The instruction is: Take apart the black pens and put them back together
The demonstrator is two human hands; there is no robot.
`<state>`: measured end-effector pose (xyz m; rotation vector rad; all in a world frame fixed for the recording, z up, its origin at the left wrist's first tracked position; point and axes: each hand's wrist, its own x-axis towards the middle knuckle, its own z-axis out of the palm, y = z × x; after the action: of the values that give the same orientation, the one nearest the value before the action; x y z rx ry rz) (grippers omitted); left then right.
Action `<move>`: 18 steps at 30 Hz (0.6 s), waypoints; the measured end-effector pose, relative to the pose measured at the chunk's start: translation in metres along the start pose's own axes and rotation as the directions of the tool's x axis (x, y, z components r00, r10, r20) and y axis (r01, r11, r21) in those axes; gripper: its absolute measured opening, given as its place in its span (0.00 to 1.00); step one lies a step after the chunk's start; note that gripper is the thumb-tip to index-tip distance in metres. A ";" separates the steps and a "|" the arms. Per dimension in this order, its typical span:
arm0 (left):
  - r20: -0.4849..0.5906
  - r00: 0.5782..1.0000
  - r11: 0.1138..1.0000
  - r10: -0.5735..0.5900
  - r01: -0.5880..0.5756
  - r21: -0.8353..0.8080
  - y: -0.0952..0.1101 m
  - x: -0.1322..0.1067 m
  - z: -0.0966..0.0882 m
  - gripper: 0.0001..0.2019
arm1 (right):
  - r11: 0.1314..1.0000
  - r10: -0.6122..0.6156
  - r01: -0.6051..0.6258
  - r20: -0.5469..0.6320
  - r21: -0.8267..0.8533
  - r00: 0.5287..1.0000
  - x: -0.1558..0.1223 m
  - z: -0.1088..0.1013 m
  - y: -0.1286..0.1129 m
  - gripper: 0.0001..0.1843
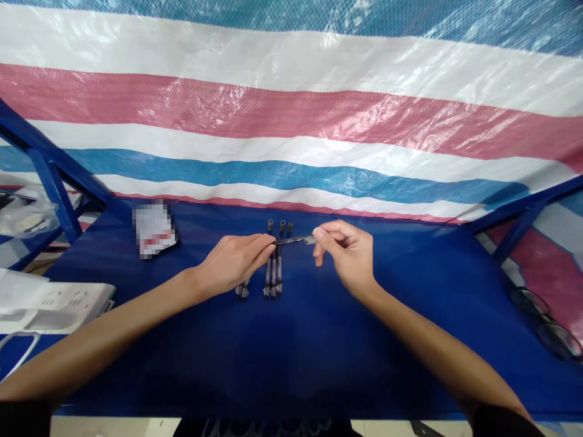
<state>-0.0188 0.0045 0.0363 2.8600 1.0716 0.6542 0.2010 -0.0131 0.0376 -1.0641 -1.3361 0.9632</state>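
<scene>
My left hand (pixel 240 258) pinches a slim dark pen (pixel 288 241), its pointed tip facing right. My right hand (pixel 348 252) holds a small grey cylindrical sleeve (pixel 310 240) between thumb and fingertips. The pen tip is right by the sleeve's near end; I cannot tell whether they touch. Three similar grey sleeves (pixel 283 226) stand in a short row just beyond the pen. Below it lie several slim pen parts (pixel 273 279) with clear and dark sections, side by side. A few more pen parts (pixel 243 290) are partly hidden under my left hand.
All this is on a blue table (pixel 282 352). A blurred-out phone-like object (pixel 155 229) lies at the back left, a white power strip (pixel 68 306) at the left edge. Glasses (pixel 546 321) rest at the right edge. A striped tarp (pixel 291 115) hangs behind, between blue frame bars (pixel 52 188).
</scene>
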 end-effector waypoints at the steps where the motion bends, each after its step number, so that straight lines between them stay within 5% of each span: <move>1: 0.027 1.000 1.000 -0.016 0.016 -0.002 0.001 0.000 -0.001 0.18 | 1.000 -0.003 0.003 -0.007 0.004 1.000 0.000 0.000 0.000 0.10; 13: -0.023 0.987 0.987 0.160 -0.160 0.019 0.000 0.000 -0.006 0.18 | 0.997 -0.046 0.030 0.220 0.075 0.974 -0.005 0.001 0.000 0.06; 18: -0.115 0.984 0.987 0.135 -0.123 0.105 -0.002 0.000 -0.007 0.16 | 0.998 -0.033 0.021 0.217 0.060 0.976 -0.006 0.002 0.001 0.06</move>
<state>-0.0229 0.0057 0.0428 3.0296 0.9623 0.8168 0.1991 -0.0190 0.0352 -0.9142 -1.4877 1.1160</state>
